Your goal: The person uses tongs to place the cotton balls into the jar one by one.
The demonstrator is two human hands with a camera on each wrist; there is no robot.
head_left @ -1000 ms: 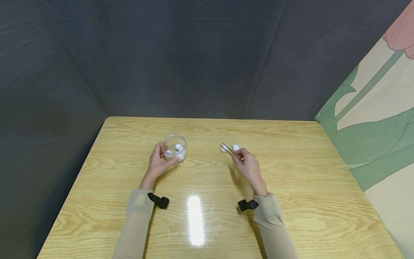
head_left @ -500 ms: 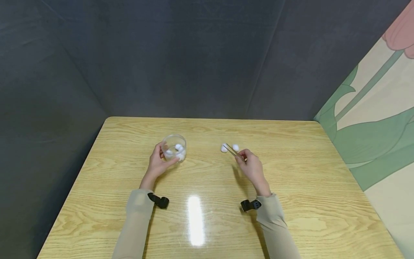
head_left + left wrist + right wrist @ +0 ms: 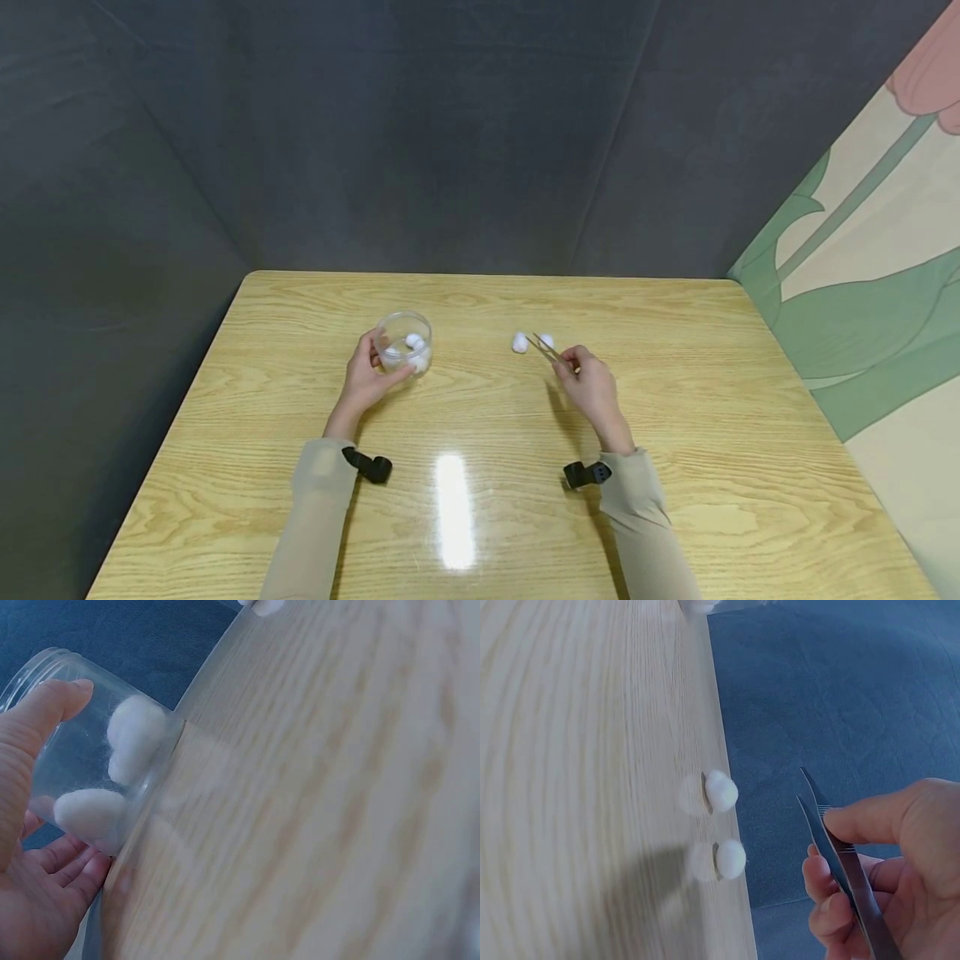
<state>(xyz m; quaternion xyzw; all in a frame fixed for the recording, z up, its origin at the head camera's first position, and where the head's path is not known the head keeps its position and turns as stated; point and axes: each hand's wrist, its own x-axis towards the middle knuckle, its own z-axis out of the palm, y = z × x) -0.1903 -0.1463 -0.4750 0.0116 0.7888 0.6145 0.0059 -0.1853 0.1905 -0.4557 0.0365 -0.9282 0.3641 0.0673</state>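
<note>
Left hand [image 3: 365, 377] curls around a clear plastic jar [image 3: 405, 342] standing on the wooden table [image 3: 675, 467], with cotton balls [image 3: 135, 735] inside. Further right, two loose cotton balls [image 3: 520, 342] lie just beside each other on the table. Right hand [image 3: 592, 387] pinches metal tweezers [image 3: 545, 348], tips apparently slightly apart near the balls. Judged feather-light, soft and compressible; a gentle mid-body pinch should suffice.
</note>
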